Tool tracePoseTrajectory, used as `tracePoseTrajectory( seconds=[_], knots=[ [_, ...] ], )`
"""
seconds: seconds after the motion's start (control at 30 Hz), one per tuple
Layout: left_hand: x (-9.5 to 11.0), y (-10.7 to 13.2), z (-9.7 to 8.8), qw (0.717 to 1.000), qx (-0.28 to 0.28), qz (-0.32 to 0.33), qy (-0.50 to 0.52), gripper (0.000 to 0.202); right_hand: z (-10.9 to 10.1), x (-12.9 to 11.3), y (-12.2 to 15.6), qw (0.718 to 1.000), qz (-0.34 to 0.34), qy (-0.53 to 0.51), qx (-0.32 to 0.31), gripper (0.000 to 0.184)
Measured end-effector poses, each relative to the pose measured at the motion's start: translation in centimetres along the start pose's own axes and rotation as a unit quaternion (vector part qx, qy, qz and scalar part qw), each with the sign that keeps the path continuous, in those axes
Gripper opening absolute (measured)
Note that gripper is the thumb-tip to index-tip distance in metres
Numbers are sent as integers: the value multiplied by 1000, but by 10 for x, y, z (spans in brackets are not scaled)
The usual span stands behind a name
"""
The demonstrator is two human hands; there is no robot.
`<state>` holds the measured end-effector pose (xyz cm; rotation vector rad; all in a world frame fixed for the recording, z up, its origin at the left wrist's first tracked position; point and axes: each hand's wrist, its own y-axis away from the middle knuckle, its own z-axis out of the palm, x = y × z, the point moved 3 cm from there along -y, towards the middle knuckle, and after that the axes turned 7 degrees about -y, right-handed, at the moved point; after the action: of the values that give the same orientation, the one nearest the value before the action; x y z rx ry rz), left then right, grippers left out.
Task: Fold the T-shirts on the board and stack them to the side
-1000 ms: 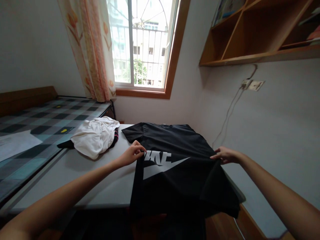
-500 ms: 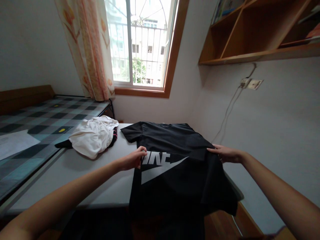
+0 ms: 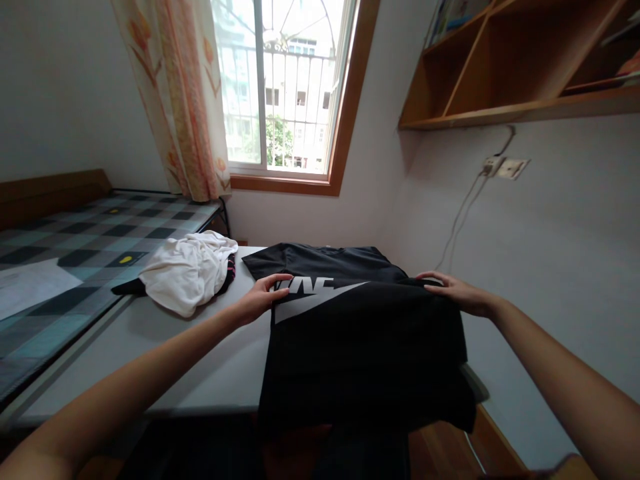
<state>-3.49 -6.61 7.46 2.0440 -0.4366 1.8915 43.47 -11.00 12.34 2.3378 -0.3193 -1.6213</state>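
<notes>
Now the black T-shirt (image 3: 365,360) has been raised: half a second ago its middle lay lower, while a ridge now runs between the hands, cutting off the letters' tops. That leaves its lower part draping smoothly at lower centre, over the near edge of the white table (image 3: 215,377). Near frame centre, the left hand (image 3: 263,298) pinches one side, thumb and fingers a small gap apart around cloth; right of centre, the right hand (image 3: 463,295) pinches the opposite side, how tightly I can't quite tell. The pale lettering (image 3: 314,286) reads as a cropped NIKE above a swoosh (image 3: 307,305).
</notes>
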Motion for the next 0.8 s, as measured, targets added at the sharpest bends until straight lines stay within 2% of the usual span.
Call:
tracePoseTrajectory(
  seconds=[0.13, 0.2, 0.27, 0.3, 0.37, 0.43, 0.47, 0.5, 0.53, 0.6, 0.67, 0.73, 0.8],
  knots=[
    [-14, 4, -1, 994, -72, 11, -80, 108, 8, -1, 5, 997, 9, 19, -74, 69],
    [-20, 4, -3, 988, -78, 16, -131, 104, 13, -2, 5, 992, 11, 50, -114, 73],
    [-20, 1, -4, 983, -62, 28, -172, 82, 14, -1, 0, 990, 6, 85, -110, 63],
    [-16, -1, -5, 981, -45, 40, -184, 70, 13, -2, -5, 993, -3, 95, -74, 53],
    [-5, -6, -8, 980, 3, 61, -187, 55, 8, -4, -14, 993, -38, 93, 54, 39],
    [7, -9, -11, 982, 54, 51, -173, 55, 3, -8, -19, 982, -69, 67, 163, 37],
    [12, -8, -14, 984, 65, 32, -160, 58, 2, -10, -19, 981, -74, 54, 173, 39],
    [15, -7, -15, 988, 61, 5, -141, 61, 3, -12, -18, 986, -63, 47, 149, 41],
    [17, -4, -17, 992, 39, -28, -116, 64, 5, -13, -15, 993, -39, 45, 98, 43],
    [16, 5, -18, 993, -44, -96, -50, 69, 11, -15, -3, 998, 28, 51, -28, 47],
    [13, 18, -17, 978, -135, -156, 8, 75, 13, -15, 11, 988, 84, 58, -119, 52],
    [8, 32, -15, 956, -210, -201, 34, 82, 11, -11, 22, 979, 115, 62, -155, 54],
    [4, 43, -11, 932, -272, -237, 25, 92, 5, 0, 24, 972, 154, 84, -157, 53]
  ],
)
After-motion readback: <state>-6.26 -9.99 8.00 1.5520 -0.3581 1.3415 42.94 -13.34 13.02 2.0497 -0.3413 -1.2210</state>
